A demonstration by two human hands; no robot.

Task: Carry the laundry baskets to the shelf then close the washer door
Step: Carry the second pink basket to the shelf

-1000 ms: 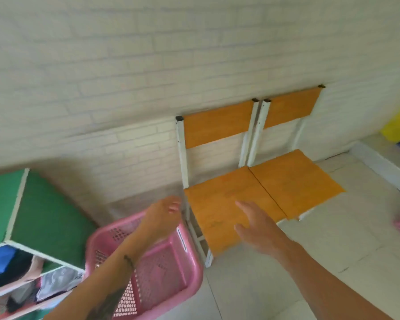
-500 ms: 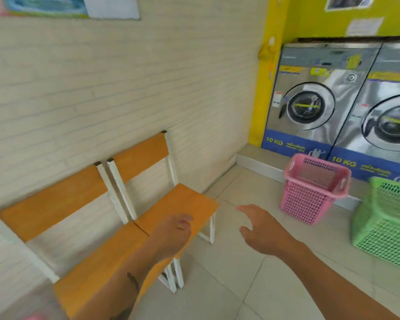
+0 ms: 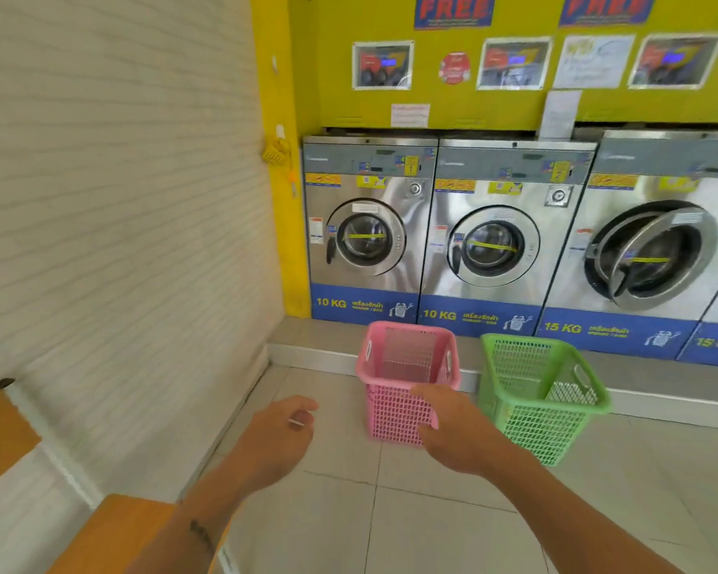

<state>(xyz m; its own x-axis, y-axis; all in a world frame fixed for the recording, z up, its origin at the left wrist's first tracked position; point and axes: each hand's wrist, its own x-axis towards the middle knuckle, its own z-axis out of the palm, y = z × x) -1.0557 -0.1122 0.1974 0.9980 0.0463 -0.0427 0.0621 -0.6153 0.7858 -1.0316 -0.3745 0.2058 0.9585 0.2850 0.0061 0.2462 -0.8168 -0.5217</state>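
Both forearms are stretched forward, bare, over a tiled floor (image 3: 390, 528). The left hand (image 3: 280, 437) is held with its fingers loosely curled toward the thumb, and nothing is gripped in it. The right hand (image 3: 452, 435) is turned palm down with its fingers relaxed and slightly bent, and nothing is held in it either. In the view it overlaps the front wall of a pink basket (image 3: 407, 366), but whether that basket is touched cannot be told. The pink basket is set upright on the floor, just in front of a low ledge (image 3: 316, 354). A green basket (image 3: 535, 391) is stood just to its right, near it but apart, also upright, with one corner turned toward the camera. Behind the ledge a row of steel machines is lined up against a yellow wall (image 3: 444, 113). Two 10 KG washers (image 3: 369, 159) are seen at the left of the row with their round doors closed. The 15 KG washer (image 3: 639, 163) is placed next to them, behind and to the right of the green basket, and its door (image 3: 660, 258) is ajar, swung partly out from the opening. Posters (image 3: 382, 65) are stuck on the yellow wall above the machines. The left side is taken up by a pale brick wall (image 3: 121, 200), and an orange seat (image 3: 117, 528) is set against it, under the left forearm at the bottom-left corner.
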